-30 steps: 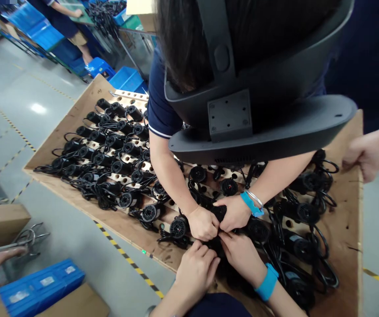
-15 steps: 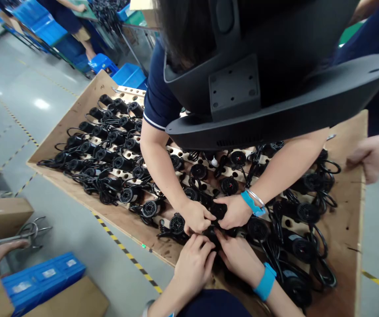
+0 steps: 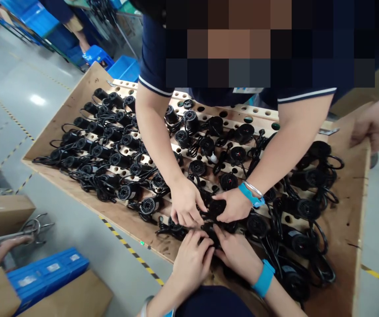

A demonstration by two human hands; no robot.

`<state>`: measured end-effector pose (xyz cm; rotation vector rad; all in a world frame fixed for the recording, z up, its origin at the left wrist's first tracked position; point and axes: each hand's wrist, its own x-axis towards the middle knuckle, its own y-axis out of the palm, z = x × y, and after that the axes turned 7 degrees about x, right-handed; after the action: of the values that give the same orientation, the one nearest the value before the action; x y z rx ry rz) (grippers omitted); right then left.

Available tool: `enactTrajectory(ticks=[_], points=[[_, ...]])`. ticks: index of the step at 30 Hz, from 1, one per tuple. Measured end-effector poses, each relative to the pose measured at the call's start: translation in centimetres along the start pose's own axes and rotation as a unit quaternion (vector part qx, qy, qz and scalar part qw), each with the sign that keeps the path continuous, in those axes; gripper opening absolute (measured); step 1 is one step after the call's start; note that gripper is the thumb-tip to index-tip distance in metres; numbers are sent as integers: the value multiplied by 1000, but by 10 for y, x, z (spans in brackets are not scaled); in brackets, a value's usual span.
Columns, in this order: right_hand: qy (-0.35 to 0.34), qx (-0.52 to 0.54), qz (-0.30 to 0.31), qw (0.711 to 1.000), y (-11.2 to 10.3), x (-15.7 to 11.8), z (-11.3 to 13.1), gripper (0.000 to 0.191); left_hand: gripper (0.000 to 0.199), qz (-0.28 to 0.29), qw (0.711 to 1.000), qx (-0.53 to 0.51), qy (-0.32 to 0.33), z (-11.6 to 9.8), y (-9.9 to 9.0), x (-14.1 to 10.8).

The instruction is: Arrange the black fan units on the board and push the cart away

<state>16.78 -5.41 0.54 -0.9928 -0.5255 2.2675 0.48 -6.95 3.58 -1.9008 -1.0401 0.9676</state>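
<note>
Many black cylindrical motors with coiled cables stand in a large wooden crate (image 3: 344, 246) with perforated wooden slats. Near the crate's front edge, my left hand (image 3: 194, 254) and my right hand (image 3: 237, 255) close in from both sides on a black motor (image 3: 212, 233), which their fingers partly hide. A blue band circles my right wrist. Just beyond, a co-worker's two hands, one (image 3: 187, 202) at the left and one (image 3: 235, 204) at the right, grip or touch another black motor (image 3: 216, 208) and its cable.
Another person's hand (image 3: 377, 121) rests on the crate's right edge. Blue bins (image 3: 123, 69) stand behind it. Cardboard boxes (image 3: 68, 297) and a blue crate (image 3: 49, 277) lie at the lower left, near a person's arm on a metal bar (image 3: 4, 240).
The co-worker's head has lifted away, showing more motors and slats. The co-worker's left-side hand has opened somewhat and shifted left and up. My hands have barely moved.
</note>
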Motion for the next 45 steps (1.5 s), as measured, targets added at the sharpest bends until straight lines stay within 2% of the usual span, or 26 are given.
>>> enactTrajectory(ticks=[3,6,9,12,16,22,27,29,31,35,40,45], points=[[-9,67,-21,997,-5,-4,1,61,15,-39,999,0,-3,2,-5,5],[-11,116,-86,989,-9,-7,2,45,23,-106,992,59,19,6,-15,19],[-2,92,-166,982,-10,-7,1,28,22,-129,983,119,52,11,-23,35],[-8,46,-220,974,-8,-6,-2,27,16,-132,978,145,70,15,-24,40],[-14,-9,-210,978,-4,-4,-5,32,20,-121,977,151,89,15,-18,37],[0,-27,-163,986,1,-4,-5,35,13,-107,983,129,75,15,-15,37],[-24,4,-202,979,-4,-7,-4,32,31,-150,975,156,56,24,-29,39],[-29,27,-237,971,-7,-8,-3,29,30,-157,973,162,35,27,-34,43],[-31,42,-272,961,-9,-7,-2,26,24,-145,977,153,28,28,-33,49],[-32,22,-299,953,-11,-6,-3,24,18,-73,989,121,41,29,-22,66],[-36,-14,-297,954,-12,-5,-7,25,26,5,993,110,51,35,-7,79],[-55,-23,-309,949,-12,-4,-9,31,32,67,996,29,53,43,-9,86]])
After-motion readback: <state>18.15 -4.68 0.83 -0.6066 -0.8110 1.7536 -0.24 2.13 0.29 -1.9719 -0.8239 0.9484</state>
